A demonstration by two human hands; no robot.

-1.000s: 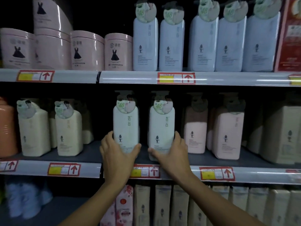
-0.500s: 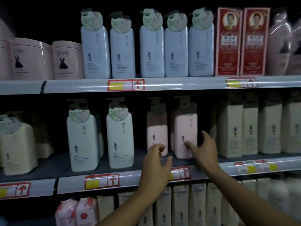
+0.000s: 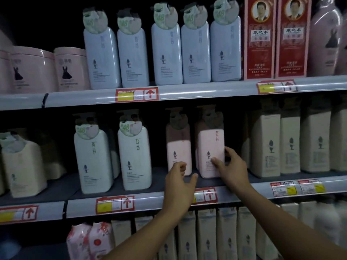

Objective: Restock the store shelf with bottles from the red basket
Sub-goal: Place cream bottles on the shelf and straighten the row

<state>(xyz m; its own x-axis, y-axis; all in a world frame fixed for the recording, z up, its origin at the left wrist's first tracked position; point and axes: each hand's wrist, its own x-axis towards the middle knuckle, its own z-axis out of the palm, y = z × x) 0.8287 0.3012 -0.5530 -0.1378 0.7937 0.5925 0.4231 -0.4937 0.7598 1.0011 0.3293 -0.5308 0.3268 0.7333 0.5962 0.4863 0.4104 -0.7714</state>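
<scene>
A second ago both hands gripped the two white bottles at the front edge of the middle shelf. Since then both have let go and moved rightward along that edge. The right hand now touches the lower front of the right pink bottle, thumb and fingers around its corner. The left hand hovers loosely curled before the left pink bottle.

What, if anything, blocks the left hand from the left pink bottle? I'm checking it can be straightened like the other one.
Nothing visible does. The left hand hovers half-curled just in front of the left pink bottle, with only open shelf edge below. The right hand already grips the right pink bottle beside it.
</scene>
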